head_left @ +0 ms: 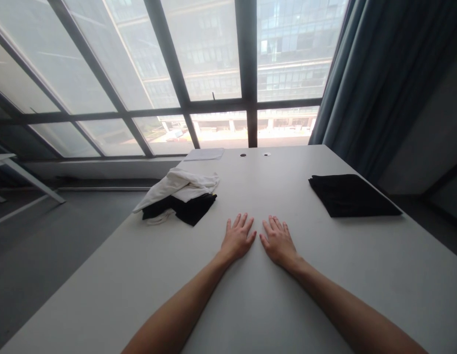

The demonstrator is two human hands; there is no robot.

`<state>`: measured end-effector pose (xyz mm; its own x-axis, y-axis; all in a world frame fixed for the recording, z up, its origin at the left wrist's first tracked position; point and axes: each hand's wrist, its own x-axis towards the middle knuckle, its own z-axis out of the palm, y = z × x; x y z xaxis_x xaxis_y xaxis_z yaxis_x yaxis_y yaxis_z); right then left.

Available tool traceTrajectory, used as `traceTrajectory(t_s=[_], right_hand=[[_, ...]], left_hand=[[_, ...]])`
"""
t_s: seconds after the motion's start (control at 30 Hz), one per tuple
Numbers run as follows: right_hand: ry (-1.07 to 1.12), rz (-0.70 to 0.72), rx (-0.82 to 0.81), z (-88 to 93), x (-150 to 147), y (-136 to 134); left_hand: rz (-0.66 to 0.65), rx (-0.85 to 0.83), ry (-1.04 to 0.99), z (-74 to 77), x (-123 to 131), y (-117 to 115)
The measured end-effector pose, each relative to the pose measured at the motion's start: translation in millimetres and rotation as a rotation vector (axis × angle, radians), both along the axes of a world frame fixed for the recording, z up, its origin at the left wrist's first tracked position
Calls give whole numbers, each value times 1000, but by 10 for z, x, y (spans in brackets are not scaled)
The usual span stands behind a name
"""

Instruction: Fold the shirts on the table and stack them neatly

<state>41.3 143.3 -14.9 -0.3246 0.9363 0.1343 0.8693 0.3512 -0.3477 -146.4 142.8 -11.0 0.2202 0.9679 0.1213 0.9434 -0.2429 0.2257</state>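
My left hand (238,238) lies flat on the white table (265,191), fingers spread, with nothing in it. Beside it, a small gap away, my right hand (278,240) also rests palm down with its fingers apart. A crumpled white cloth (176,184) lies partly over a black cloth (195,208) to the left of my left hand, farther back. Off to the right of my right hand sits a folded black cloth (351,195), flat near the table's right edge.
A pale sheet (204,154) lies at the table's far left corner. Two small round items or holes, one dark (243,155) and one white-rimmed (266,154), are near the far edge. Windows stand behind, a blue-grey curtain (372,88) at right, another table (32,177) at left.
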Motion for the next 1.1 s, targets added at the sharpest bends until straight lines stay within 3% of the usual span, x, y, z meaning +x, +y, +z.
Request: traceTrajectory(t_s=[0.4, 0.73, 1.1], right_hand=[[-60, -8, 13, -4, -3, -10], [-82, -11, 43, -48, 0, -8], [-111, -13, 35, -43, 12, -5]], left_hand=[[-1, -12, 45, 50, 25, -30], [0, -5, 20, 5, 23, -25], [0, -7, -205, 80, -118, 99]])
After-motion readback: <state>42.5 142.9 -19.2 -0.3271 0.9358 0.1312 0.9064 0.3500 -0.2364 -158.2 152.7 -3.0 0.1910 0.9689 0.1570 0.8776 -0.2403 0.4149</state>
